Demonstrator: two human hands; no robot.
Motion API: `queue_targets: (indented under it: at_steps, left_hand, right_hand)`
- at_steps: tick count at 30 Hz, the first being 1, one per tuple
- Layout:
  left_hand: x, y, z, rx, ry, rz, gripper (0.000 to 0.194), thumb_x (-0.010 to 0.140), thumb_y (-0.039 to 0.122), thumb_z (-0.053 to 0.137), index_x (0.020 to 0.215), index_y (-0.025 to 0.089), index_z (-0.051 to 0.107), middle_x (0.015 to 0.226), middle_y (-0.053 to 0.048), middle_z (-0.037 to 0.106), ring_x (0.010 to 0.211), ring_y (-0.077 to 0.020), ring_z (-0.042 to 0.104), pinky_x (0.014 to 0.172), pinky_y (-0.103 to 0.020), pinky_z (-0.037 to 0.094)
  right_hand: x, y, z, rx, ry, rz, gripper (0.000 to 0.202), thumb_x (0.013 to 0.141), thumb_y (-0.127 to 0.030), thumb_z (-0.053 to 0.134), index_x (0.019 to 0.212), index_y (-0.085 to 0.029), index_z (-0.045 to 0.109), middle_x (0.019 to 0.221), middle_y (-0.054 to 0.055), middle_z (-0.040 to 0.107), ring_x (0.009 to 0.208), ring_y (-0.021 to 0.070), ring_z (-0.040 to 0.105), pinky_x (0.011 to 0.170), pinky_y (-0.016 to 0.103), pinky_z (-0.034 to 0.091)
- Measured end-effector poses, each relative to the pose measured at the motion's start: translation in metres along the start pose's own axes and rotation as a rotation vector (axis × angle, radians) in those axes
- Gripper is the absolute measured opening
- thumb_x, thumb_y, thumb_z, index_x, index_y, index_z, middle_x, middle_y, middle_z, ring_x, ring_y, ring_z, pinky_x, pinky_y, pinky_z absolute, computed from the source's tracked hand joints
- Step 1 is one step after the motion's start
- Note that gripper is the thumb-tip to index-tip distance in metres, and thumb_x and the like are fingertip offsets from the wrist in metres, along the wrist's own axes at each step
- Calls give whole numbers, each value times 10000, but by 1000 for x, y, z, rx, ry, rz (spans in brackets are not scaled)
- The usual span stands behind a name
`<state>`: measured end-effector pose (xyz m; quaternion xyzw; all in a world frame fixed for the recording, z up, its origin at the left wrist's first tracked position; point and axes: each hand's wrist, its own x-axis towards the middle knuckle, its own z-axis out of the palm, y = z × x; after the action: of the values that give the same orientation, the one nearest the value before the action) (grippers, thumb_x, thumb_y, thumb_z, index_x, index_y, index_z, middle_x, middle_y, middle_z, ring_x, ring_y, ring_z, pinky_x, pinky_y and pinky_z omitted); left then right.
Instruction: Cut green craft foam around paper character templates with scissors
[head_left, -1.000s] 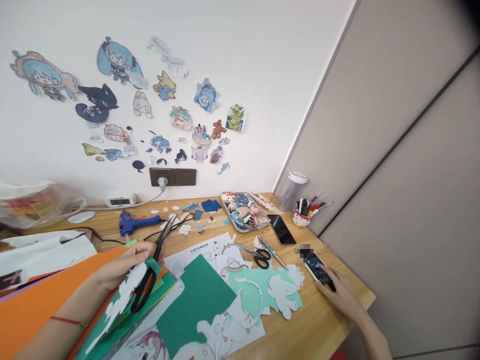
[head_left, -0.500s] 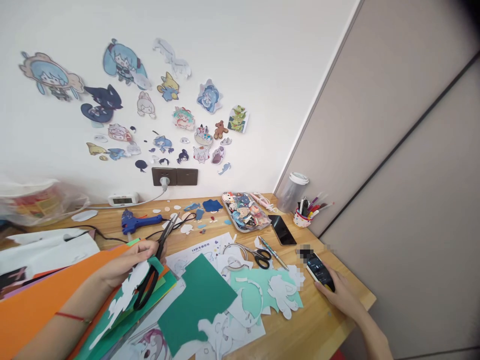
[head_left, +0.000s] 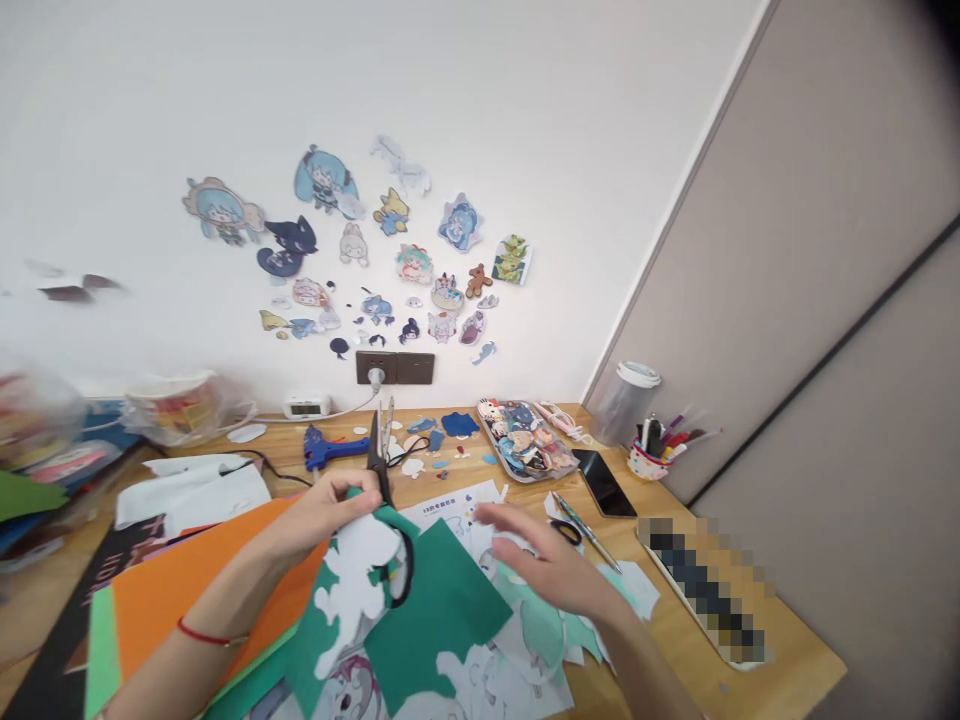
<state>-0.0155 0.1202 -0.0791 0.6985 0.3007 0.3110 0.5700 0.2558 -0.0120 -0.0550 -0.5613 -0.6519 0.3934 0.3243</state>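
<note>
My left hand (head_left: 349,505) is closed around black-handled scissors (head_left: 409,570) and a piece of green paper with a white paper cutout (head_left: 352,570) lying over it. The scissor blades point up, away from me. My right hand (head_left: 551,560) is empty, its fingers stretched out and apart above the paper scraps, reaching leftward. Beneath and between the hands lies a dark green sheet (head_left: 439,600). Pale green paper (head_left: 544,615) and a second pair of scissors (head_left: 568,531) are partly hidden by my right hand.
A phone-like device (head_left: 679,590), partly blurred out, lies at the right. Near it are a black phone (head_left: 604,483), a pen (head_left: 589,532), a sticker tray (head_left: 525,440) and a pen cup (head_left: 649,460). A blue glue gun (head_left: 334,450) and orange paper (head_left: 210,580) are on the left.
My right hand has let go of the phone-like device and moved left over the papers. My left hand still holds the scissors and paper. The view has shifted left.
</note>
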Motion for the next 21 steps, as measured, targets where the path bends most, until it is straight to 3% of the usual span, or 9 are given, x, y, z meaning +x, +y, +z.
queue_targets:
  at_steps: [2,4,7,9,12,16,21]
  left_hand:
    - [-6,19,7,27,-1,16,473,730,591,630,582,157,516,566,34,470,502,-87,422,458,-205,323]
    - [-13,38,12,64,7,38,446,741,560,630,582,154,533,590,25,482,529,-93,423,472,-204,317]
    - [-23,66,12,155,52,87,347,748,445,666,577,157,574,609,26,493,573,-102,423,523,-209,327]
    - [-28,81,9,231,80,121,280,744,374,686,576,165,606,646,21,522,637,-115,449,602,-216,348]
    - [-32,95,5,318,114,146,263,773,362,654,587,178,621,687,15,536,704,-134,469,678,-229,354]
    - [-35,99,10,367,143,139,294,814,394,596,610,183,604,764,4,539,760,-147,484,692,-234,366]
    - [-36,100,22,417,103,101,269,825,388,591,641,196,628,762,12,538,765,-141,472,711,-229,376]
  right_hand:
    - [30,-30,29,206,-143,-53,421,887,-495,475,1163,-203,603,1147,60,631,1044,187,581,927,332,440]
    - [53,-49,47,365,-193,-54,383,859,-533,492,869,-187,656,851,22,640,836,153,581,770,274,459]
    - [74,-64,56,535,-298,-6,419,727,-550,650,602,-168,530,558,-48,413,528,82,369,488,211,299]
    - [81,-68,56,615,-358,26,405,646,-508,737,600,-162,531,541,-61,355,502,70,294,460,214,223]
    - [86,-70,59,735,-356,66,352,644,-457,748,639,-158,562,584,-41,402,542,81,346,485,210,262]
    - [89,-66,66,831,-318,129,280,673,-406,729,719,-160,603,650,-21,477,585,91,423,503,201,302]
    - [89,-61,66,818,-411,151,350,577,-396,806,748,-132,652,610,-16,532,570,96,475,527,201,340]
